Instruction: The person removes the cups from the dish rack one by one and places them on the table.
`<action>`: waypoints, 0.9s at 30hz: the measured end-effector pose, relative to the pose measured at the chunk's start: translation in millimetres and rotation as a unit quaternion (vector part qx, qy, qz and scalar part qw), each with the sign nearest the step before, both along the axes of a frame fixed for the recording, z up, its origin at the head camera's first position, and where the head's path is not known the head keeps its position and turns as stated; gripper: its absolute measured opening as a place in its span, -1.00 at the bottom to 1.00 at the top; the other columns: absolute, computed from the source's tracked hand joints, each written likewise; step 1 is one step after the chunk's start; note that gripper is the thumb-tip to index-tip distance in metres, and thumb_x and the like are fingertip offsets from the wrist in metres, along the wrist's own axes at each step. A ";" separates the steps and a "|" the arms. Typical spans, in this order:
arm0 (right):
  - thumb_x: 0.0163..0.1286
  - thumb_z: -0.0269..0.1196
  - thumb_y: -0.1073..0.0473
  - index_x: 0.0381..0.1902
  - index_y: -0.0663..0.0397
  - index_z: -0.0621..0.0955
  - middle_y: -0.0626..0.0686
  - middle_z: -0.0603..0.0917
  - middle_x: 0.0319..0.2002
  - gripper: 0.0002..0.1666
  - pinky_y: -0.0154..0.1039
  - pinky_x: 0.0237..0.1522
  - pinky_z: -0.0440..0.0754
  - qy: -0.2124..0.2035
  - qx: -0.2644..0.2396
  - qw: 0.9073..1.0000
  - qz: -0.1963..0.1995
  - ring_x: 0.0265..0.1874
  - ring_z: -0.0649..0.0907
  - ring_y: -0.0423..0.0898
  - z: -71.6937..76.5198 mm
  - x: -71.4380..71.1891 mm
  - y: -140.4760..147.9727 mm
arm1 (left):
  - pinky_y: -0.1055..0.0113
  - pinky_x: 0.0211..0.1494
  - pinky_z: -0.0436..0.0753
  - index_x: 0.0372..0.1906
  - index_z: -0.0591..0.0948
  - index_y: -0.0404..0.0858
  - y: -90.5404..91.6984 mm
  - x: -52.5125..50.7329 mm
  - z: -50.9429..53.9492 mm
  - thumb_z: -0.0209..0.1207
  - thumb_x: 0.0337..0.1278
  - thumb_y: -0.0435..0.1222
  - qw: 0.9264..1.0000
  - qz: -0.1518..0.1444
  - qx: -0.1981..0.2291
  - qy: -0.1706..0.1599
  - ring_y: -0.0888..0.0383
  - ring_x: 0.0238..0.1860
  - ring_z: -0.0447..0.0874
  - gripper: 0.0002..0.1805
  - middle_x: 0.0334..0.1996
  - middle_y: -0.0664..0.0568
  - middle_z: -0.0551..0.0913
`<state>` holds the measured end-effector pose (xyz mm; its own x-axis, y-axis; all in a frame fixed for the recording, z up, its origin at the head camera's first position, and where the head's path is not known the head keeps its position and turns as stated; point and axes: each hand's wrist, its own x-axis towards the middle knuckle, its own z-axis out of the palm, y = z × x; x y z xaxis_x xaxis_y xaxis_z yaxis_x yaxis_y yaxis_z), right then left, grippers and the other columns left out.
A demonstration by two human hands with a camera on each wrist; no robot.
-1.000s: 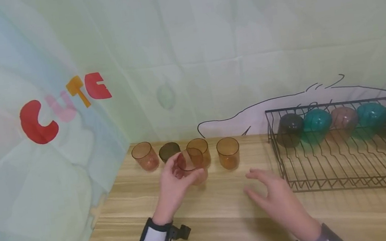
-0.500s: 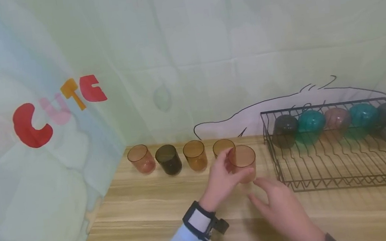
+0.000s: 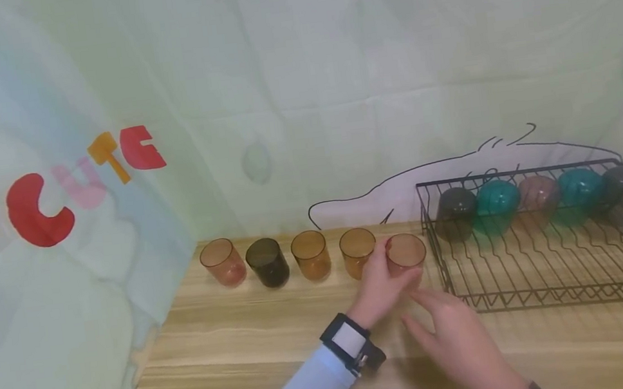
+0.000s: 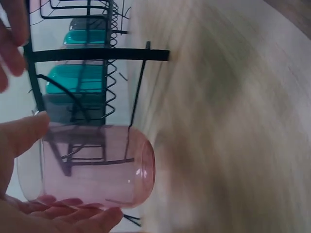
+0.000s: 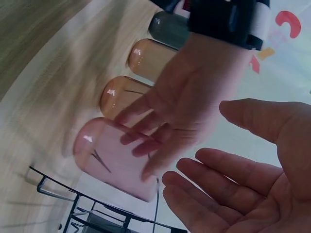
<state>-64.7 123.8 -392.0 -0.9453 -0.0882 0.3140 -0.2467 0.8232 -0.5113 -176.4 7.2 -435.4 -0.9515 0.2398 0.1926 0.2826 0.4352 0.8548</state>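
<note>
My left hand grips a clear pink glass, thumb on the near side and fingers round the far side. In the left wrist view the pink glass is seen side-on, close to the table. An amber glass stands just left of that hand, partly hidden by it. Farther left in the row are another amber glass, a dark grey glass and a pink glass, all mouth up. My right hand hovers just in front of the held glass, fingers spread and holding nothing.
To the right stands a black wire rack. Along its back, several tinted glasses sit upside down, among them a teal glass and a dark glass. A printed cloth hangs behind the wooden table.
My left hand has carried the pink glass rightward, from in front of an amber glass to the row's right end near the rack. My right hand has barely moved.
</note>
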 end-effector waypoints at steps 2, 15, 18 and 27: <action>0.13 0.36 -0.01 -0.06 0.07 0.63 0.11 0.68 -0.04 -0.56 0.05 0.05 0.59 0.004 0.000 1.000 0.001 -0.02 0.65 0.06 1.0 1.0 0.5 | 0.30 0.18 0.51 0.30 0.25 -0.14 2.9 -1.7 -3.2 0.35 -0.05 -0.07 1.000 0.003 0.005 0.005 0.12 0.13 0.52 -0.20 0.15 -0.04 0.51; 0.14 0.36 0.01 0.00 0.09 0.60 0.12 0.66 0.00 -0.51 0.07 0.06 0.58 -0.002 -0.002 1.000 -0.002 0.01 0.62 0.07 3.7 3.4 5.3 | 0.19 0.27 0.46 0.41 0.08 -0.20 16.5 -6.4 -10.3 0.30 -0.01 0.01 0.999 0.038 -0.014 -0.010 0.10 0.22 0.43 -0.05 0.26 -0.13 0.40; 0.14 0.35 -0.01 0.02 0.02 0.60 0.08 0.66 0.02 -0.51 0.07 0.06 0.58 -0.006 -0.005 1.000 0.000 0.02 0.62 0.05 3.8 4.1 5.6 | 0.13 0.28 0.45 0.43 0.02 -0.15 13.1 1.7 -7.5 0.34 -0.08 0.04 0.998 0.045 -0.025 -0.031 0.07 0.25 0.41 0.04 0.29 -0.16 0.37; 0.10 0.39 0.02 -0.08 0.00 0.64 0.06 0.70 -0.06 -0.59 -0.04 -0.05 0.65 0.099 -0.009 0.995 0.016 -0.10 0.67 -0.01 11.5 -0.3 13.4 | 0.02 0.37 0.33 0.47 -0.04 -0.15 -13.4 33.6 14.7 0.23 -0.14 0.27 0.999 0.008 -0.033 -0.036 0.05 0.40 0.17 0.15 0.44 -0.10 0.13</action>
<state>-65.0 137.1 -380.5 -0.8618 -0.1096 0.4953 -0.3694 0.8048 -0.4646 -142.8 -6.2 -420.7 -0.9662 0.2342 0.1074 0.2136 0.4952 0.8421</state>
